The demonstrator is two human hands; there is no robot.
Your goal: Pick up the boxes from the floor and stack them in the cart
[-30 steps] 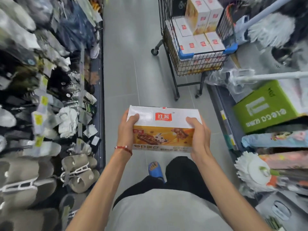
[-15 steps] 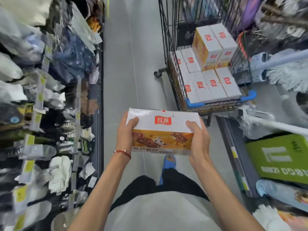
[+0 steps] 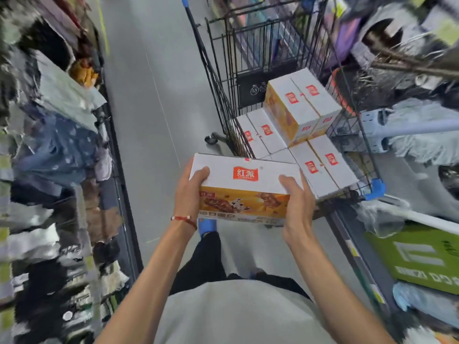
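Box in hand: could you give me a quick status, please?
Left hand and right hand clamp the box at its ends. Cart just ahead, boxes stacked inside. Path clear.

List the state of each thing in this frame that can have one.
Held box: closed, level, gripped at both ends, off the floor.
Left hand: closed on the box's left end.
Right hand: closed on its right end.
Shopping cart: partly loaded.
Stacked boxes: closed, two layers, upper layer incomplete.
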